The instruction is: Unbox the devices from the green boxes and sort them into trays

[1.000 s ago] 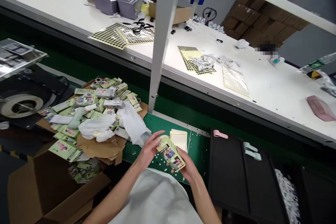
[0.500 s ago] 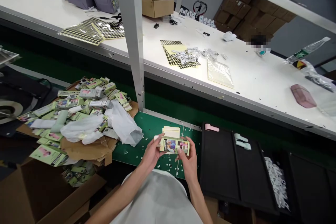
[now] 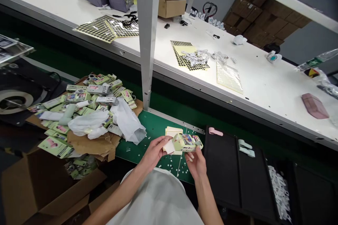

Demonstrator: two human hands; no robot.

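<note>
Over the green mat (image 3: pixel 154 126), your left hand (image 3: pixel 154 152) is pinching a retail box (image 3: pixel 187 142), your right hand (image 3: pixel 195 166) curling below; a heap of boxes (image 3: pixel 87 100) is waiting alongside.

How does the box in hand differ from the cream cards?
The box is pale green and printed with pictures; the cream cards look plain. The box is raised between the left hand and right hand; the cards lie flat on the green mat. Both are rectangular.

Glossy paperboard box (image 3: pixel 187 142); rough brown kraft paper (image 3: pixel 89 145).
</note>
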